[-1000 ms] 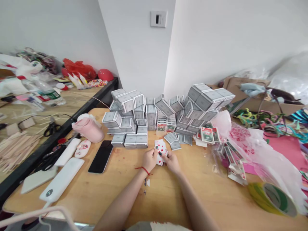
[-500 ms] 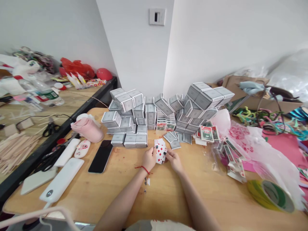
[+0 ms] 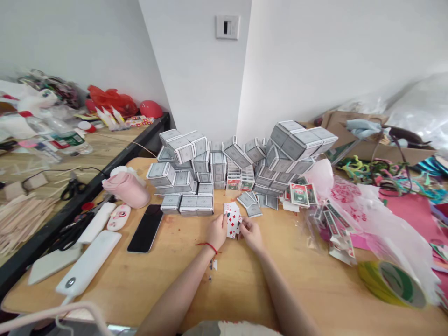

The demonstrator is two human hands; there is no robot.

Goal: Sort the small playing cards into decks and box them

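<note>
Several playing cards [image 3: 231, 225] stand face toward me in the middle of the desk, a red diamond card at the front. My left hand [image 3: 217, 232] wears a red cord at the wrist and grips the cards by their left side. At their right edge, my right hand [image 3: 252, 234] pinches a card with thumb and fingers. Just beyond lie a few loose grey-backed cards [image 3: 250, 204]. Stacks of grey card blocks [image 3: 187, 186] rise behind on the left, and more card blocks [image 3: 292, 140] are piled on the right.
A black phone [image 3: 145, 228], a white handheld device [image 3: 88, 263] and a pink pouch [image 3: 128, 187] lie to the left. Toward the right are opened card boxes [image 3: 338, 233], crumpled pink-and-white plastic [image 3: 381, 228] and a yellow tape roll [image 3: 392, 283]. Small scraps [image 3: 213, 266] sit near my left wrist.
My right fingers have shifted slightly at the cards' right edge. The left hand keeps its hold, and the view has moved a little.
</note>
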